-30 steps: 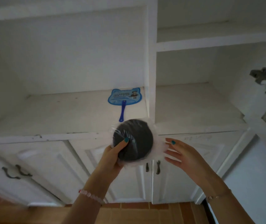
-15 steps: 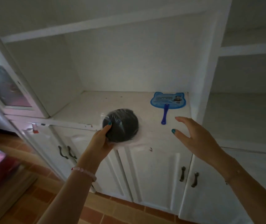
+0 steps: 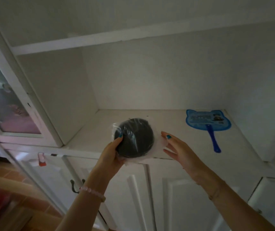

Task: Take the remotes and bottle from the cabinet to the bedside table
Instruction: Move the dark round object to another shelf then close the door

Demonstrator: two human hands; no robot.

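Note:
A round black object wrapped in clear plastic [image 3: 136, 138] is held at the front edge of the white cabinet shelf [image 3: 166, 117]. My left hand [image 3: 111, 154] grips its left and lower side, thumb on top. My right hand [image 3: 178, 147] is beside it on the right with straight fingers, the thumb touching the loose plastic wrap. No remotes or bottle are in view.
A blue cat-shaped hand fan [image 3: 208, 122] lies on the shelf at the right. A glass cabinet door [image 3: 8, 104] stands open at the left. White lower doors [image 3: 183, 197] with dark handles [image 3: 74, 185] are below. Brown tiled floor [image 3: 8, 177] shows at lower left.
The view has turned left and closer to the shelf. My left hand has lifted the wrapped object over the shelf edge, and my right hand has come in to its right side.

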